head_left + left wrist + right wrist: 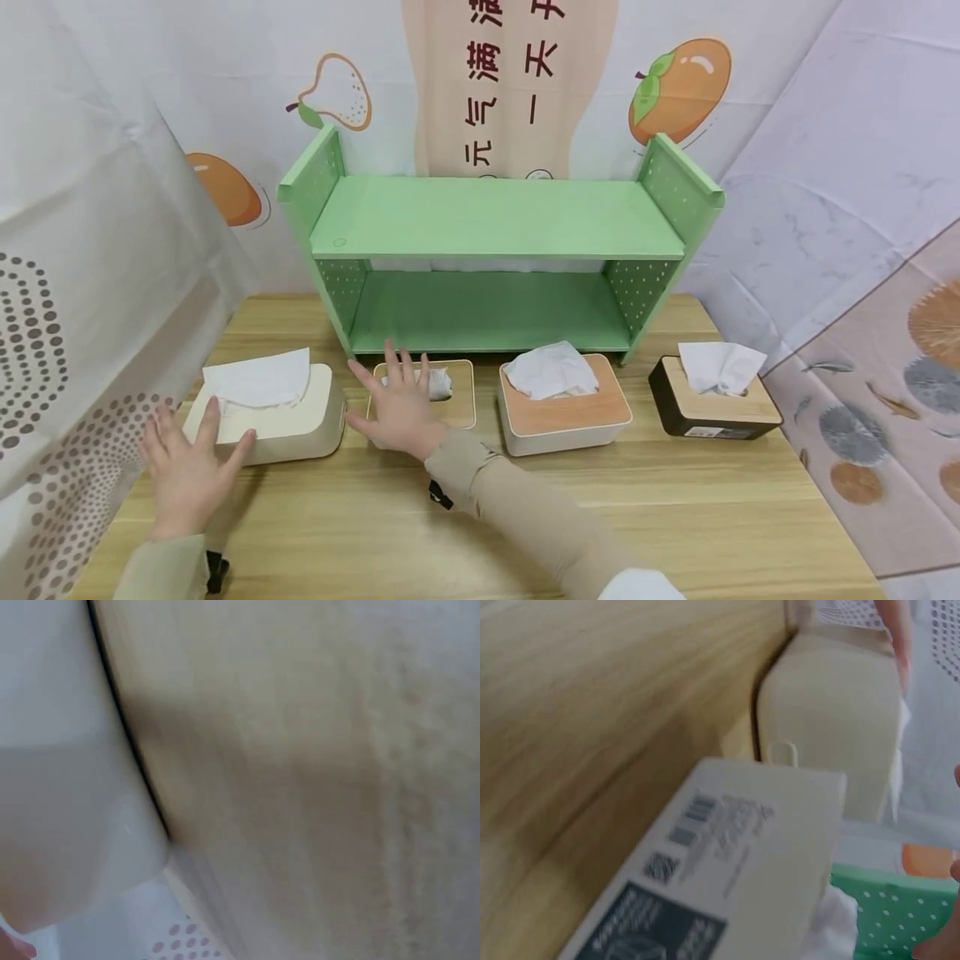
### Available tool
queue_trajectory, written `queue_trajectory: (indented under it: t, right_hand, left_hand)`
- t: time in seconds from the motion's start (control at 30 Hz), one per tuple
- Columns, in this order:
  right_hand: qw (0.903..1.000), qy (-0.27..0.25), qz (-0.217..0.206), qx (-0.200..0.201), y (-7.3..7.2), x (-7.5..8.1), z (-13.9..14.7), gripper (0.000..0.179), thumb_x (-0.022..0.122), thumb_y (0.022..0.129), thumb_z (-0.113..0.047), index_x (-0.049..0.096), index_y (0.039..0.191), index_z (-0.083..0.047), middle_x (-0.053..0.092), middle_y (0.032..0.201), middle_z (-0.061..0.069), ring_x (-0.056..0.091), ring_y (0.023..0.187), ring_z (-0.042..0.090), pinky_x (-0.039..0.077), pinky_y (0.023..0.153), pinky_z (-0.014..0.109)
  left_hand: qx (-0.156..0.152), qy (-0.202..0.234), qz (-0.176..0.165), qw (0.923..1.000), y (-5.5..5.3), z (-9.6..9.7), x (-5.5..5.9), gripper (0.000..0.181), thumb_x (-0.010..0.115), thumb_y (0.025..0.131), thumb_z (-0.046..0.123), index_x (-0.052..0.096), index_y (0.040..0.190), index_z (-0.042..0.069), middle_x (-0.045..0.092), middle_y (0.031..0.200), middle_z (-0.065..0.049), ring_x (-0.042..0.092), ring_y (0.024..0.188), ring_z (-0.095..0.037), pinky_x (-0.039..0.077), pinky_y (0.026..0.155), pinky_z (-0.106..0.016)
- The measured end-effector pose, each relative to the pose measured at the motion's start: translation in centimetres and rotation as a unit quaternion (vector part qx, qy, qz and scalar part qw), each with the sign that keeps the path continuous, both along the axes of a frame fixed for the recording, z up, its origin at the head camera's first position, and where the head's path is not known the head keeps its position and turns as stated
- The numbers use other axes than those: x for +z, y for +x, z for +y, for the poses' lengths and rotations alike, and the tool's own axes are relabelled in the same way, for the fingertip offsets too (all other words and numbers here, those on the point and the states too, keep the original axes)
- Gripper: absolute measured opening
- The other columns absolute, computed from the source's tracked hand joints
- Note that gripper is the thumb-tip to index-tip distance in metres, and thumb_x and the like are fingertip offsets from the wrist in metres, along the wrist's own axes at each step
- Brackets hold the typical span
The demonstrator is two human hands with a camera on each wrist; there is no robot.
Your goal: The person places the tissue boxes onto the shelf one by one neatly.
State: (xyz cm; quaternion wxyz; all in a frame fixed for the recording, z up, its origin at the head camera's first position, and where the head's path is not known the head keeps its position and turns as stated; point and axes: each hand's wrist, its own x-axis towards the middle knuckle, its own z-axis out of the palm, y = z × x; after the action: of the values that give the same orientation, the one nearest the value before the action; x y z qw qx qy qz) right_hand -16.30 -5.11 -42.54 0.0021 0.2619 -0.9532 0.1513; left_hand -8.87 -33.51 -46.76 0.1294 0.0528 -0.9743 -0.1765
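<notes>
My left hand [187,475], fingers spread, is at the front left of a cream tissue box [296,429] with a tissue standing out of its top. Whether those fingers touch the box is unclear. In the left wrist view, that box's pale side [67,802] fills the left. Over a smaller wood-topped tissue box [461,400] my right hand [401,412] is held with fingers spread, hiding part of it. The right wrist view shows this box's labelled white side [757,817], and the cream box [832,712] beyond it. Neither hand grips anything.
A green two-tier shelf [495,221] stands behind the boxes. To the right are a white tissue box with an orange-brown lid [566,417] and a black one with a wooden lid [720,412]. All stand on a wooden table [675,508], with printed cloth around it.
</notes>
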Motion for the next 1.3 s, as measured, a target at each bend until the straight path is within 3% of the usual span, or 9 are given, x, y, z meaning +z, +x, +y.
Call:
queue_trajectory:
  t: [0.27,0.47,0.7,0.77,0.93,1.07,1.17,1.3]
  right_hand:
    - [0.9988,0.046,0.000,0.019,-0.1,-1.0,-3.1,0.079,0.047,0.086,-0.068,0.010,0.151,-0.042,0.005,0.159,0.016,0.016,0.144,0.034,0.009,0.115,0.055]
    - [0.9959,0.084,-0.012,0.030,0.1,-1.4,-4.5,0.087,0.049,0.081,-0.073,0.005,0.150,-0.043,0.010,0.159,0.014,0.019,0.144,0.030,0.014,0.116,0.050]
    - [0.9939,0.102,-0.033,0.024,0.8,-2.1,-5.8,0.089,0.050,0.080,-0.074,0.004,0.150,-0.045,0.015,0.158,0.014,0.016,0.145,0.030,0.011,0.117,0.047]
    - [0.9944,0.096,-0.038,0.022,1.0,-2.2,-6.2,0.088,0.050,0.080,-0.073,0.006,0.150,-0.044,0.018,0.157,0.015,0.017,0.145,0.029,0.012,0.117,0.046]
    - [0.9959,0.054,-0.072,0.008,0.9,-2.5,-6.9,0.084,0.053,0.084,-0.066,0.010,0.151,-0.039,0.025,0.154,0.017,0.030,0.141,0.027,0.025,0.114,0.035]
    - [0.9914,-0.037,-0.125,-0.010,0.8,-2.7,-7.5,0.082,0.062,0.085,-0.054,0.017,0.151,-0.034,0.026,0.153,0.020,0.060,0.113,0.022,0.049,0.088,0.025]
    - [0.9794,-0.111,-0.166,-0.029,1.0,-2.4,-7.8,0.081,0.068,0.084,-0.046,0.025,0.150,-0.029,0.025,0.153,0.021,0.061,0.111,0.022,0.051,0.082,0.023]
    - [0.9613,-0.190,-0.193,-0.050,1.6,-2.1,-8.0,0.077,0.073,0.083,-0.036,0.034,0.148,-0.023,0.025,0.153,0.022,0.040,0.134,0.029,0.042,0.100,0.025]
  left_hand:
    - [-0.006,0.013,-0.023,0.9996,0.2,-0.2,-0.2,0.078,0.041,0.096,0.050,0.005,0.152,0.009,-0.021,0.146,-0.039,-0.013,0.132,-0.063,0.000,0.097,-0.078]
    - [-0.005,0.043,-0.065,0.9970,0.2,-0.1,-0.1,0.083,0.044,0.097,0.047,-0.006,0.151,0.009,-0.030,0.146,-0.033,-0.013,0.130,-0.065,0.019,0.078,-0.082]
    - [0.014,0.079,-0.052,0.9954,-0.1,0.1,-0.2,0.088,0.051,0.094,0.046,0.000,0.151,0.003,0.001,0.145,-0.045,0.005,0.130,-0.065,0.022,0.087,-0.080]
    - [0.018,0.086,-0.056,0.9946,-0.2,0.1,-0.2,0.090,0.052,0.093,0.047,0.000,0.151,0.002,0.002,0.144,-0.045,0.006,0.130,-0.064,0.023,0.086,-0.079]
    - [0.028,0.114,-0.074,0.9904,-0.6,0.3,0.1,0.093,0.054,0.092,0.049,0.001,0.151,0.000,0.000,0.145,-0.045,0.009,0.130,-0.064,0.025,0.088,-0.078]
    - [0.035,0.137,-0.078,0.9868,-0.7,0.3,0.2,0.094,0.056,0.091,0.048,0.002,0.151,0.001,0.000,0.144,-0.046,0.015,0.125,-0.067,0.024,0.090,-0.077]
    - [0.040,0.149,-0.088,0.9841,-0.5,0.0,0.2,0.093,0.057,0.091,0.047,0.000,0.151,0.004,0.002,0.142,-0.049,0.019,0.121,-0.070,0.025,0.089,-0.077]
    - [0.047,0.169,-0.088,0.9806,-0.3,-0.3,0.0,0.093,0.060,0.090,0.044,0.002,0.152,0.006,0.008,0.141,-0.050,0.022,0.120,-0.070,0.025,0.090,-0.077]
